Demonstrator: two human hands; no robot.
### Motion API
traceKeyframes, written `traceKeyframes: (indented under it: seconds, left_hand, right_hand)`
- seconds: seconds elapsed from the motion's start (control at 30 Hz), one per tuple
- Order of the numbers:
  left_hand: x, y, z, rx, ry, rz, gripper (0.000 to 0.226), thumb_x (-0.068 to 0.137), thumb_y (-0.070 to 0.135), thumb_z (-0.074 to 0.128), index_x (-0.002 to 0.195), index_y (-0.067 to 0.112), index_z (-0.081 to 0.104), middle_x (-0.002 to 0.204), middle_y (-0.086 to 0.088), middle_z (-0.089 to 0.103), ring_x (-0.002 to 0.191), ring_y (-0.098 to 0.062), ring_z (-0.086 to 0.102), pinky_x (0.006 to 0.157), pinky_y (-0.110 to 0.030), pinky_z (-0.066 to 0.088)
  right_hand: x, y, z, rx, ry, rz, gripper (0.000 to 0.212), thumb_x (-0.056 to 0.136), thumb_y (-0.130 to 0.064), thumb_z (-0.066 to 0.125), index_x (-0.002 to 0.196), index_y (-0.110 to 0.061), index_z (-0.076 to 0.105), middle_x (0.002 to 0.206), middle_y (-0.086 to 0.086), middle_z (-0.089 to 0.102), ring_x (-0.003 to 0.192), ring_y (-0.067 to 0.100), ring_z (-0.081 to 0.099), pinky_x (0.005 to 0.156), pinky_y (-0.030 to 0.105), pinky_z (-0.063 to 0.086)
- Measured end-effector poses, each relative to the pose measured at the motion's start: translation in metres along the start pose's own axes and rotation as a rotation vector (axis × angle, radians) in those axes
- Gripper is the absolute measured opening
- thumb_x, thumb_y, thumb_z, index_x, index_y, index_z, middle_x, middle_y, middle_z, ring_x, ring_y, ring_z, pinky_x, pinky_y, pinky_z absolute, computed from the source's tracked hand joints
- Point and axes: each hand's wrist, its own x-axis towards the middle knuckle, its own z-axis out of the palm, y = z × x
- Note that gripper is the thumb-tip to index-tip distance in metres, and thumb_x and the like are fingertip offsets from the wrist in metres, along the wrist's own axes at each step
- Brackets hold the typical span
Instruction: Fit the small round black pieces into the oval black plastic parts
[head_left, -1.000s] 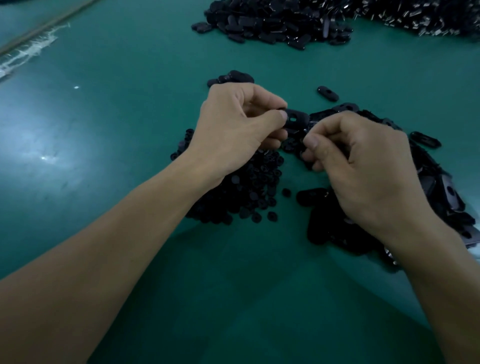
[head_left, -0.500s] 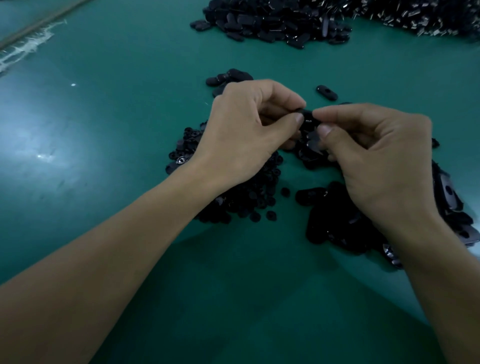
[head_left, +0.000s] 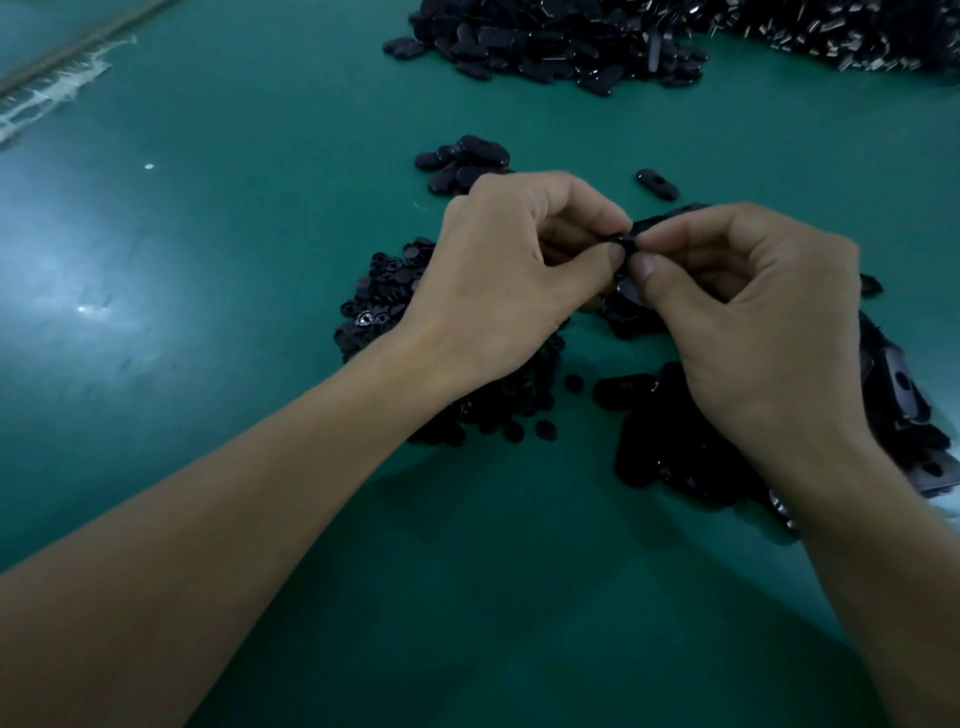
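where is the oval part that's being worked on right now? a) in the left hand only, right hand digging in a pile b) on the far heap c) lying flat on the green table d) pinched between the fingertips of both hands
d: the left hand and right hand meet fingertip to fingertip, both pinching the oval part above the table.
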Motion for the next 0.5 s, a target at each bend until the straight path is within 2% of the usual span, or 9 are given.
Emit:
traceKeyframes:
  seconds: [0.23,0.4,0.5]
  left_hand:
    - [0.0003,0.0034,-0.0015,-0.054,0.007,-0.010,0.014,0.088,0.004,0.075,0.089,0.017,0.071,0.079,-0.002,0.077,0.071,-0.017,0.076,0.071,-0.036,0.063]
    - [-0.0013,0.0045,-0.0004,-0.108,0.003,-0.036,0.014,0.089,0.001,0.074,0.089,0.014,0.070,0.078,-0.004,0.077,0.070,-0.017,0.076,0.067,-0.029,0.062]
    - [-0.0010,0.0030,0.0007,-0.091,-0.003,-0.044,0.015,0.089,0.002,0.073,0.087,0.016,0.069,0.078,-0.005,0.076,0.070,-0.019,0.076,0.069,-0.033,0.062]
  right_hand:
    - [0.0006,-0.0024,-0.0009,-0.011,0.040,0.013,0.020,0.089,-0.019,0.073,0.086,-0.037,0.063,0.080,-0.013,0.071,0.078,0.006,0.071,0.072,0.023,0.057]
    - [-0.0016,-0.0065,-0.0013,0.004,0.046,0.017,0.031,0.087,-0.018,0.073,0.085,-0.037,0.048,0.082,-0.004,0.070,0.080,0.013,0.071,0.073,0.039,0.061]
    - [-0.0024,-0.0064,-0.0011,-0.034,0.041,0.027,0.031,0.085,-0.019,0.073,0.080,-0.035,0.047,0.083,-0.001,0.071,0.078,0.018,0.072,0.072,0.046,0.060]
